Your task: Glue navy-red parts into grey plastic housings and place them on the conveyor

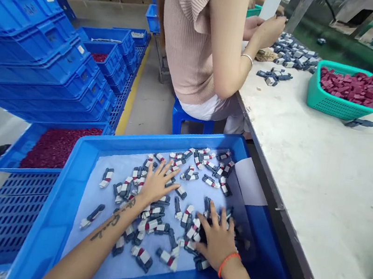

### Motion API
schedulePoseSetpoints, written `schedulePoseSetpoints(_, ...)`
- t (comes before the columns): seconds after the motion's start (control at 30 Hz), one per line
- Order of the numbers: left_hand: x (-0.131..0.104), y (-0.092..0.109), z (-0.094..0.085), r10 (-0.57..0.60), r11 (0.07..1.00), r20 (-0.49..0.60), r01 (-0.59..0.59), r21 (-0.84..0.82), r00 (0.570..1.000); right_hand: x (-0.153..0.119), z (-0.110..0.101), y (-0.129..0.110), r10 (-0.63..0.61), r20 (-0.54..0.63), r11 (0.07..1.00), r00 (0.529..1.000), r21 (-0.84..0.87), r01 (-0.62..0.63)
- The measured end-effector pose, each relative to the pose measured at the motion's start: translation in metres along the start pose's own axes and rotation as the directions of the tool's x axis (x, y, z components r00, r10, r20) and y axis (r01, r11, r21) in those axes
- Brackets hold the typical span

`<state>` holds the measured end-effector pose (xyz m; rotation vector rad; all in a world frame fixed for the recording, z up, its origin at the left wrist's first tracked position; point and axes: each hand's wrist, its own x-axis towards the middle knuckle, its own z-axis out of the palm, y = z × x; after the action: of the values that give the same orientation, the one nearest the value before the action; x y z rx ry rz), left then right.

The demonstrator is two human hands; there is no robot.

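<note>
A large blue tray (pixel 85 161) lined with white paper (pixel 116 272) lies below me, scattered with small grey, white and dark red plastic pieces (pixel 142 258). My left hand (pixel 156 184) is spread flat over the pieces in the tray's middle, fingers apart, touching some of them. On the right side of the tray, my right hand (pixel 218 236) also rests with fingers spread over a cluster of the same pieces. Some pieces under both palms are hidden. Neither hand is closed around anything.
A white worktable (pixel 308 177) runs along the right, bearing a green basket (pixel 324 97) of dark red parts and a pile of grey-and-white pieces (pixel 297 53). Another person (pixel 191 41) sits ahead on a blue stool (pixel 189 120). Stacked blue crates (pixel 28 39) stand left.
</note>
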<state>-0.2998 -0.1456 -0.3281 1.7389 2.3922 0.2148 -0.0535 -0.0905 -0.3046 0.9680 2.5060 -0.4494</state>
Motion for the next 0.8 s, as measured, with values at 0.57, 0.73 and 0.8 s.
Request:
schedulePoseSetpoints(0.57, -0.072, -0.057, -0.013, -0.349, 0.936, 0.014, 0.348, 0.042, 0.937, -0.027, 0.017, -0.040, -0.314, 0.089, 0.943, 0.945, 0.142, 0.300)
schedulePoseSetpoints(0.73, -0.068, -0.088, -0.024, -0.567, 0.819, -0.096, 0.573, 0.041, 0.818, -0.022, 0.016, -0.035, -0.097, -0.011, 0.992, 0.995, 0.075, 0.098)
schedulePoseSetpoints(0.8, -0.075, -0.083, -0.024, -0.600, 0.793, -0.134, 0.608, 0.030, 0.789, -0.023, 0.013, -0.034, -0.047, -0.020, 0.997, 0.999, 0.068, 0.049)
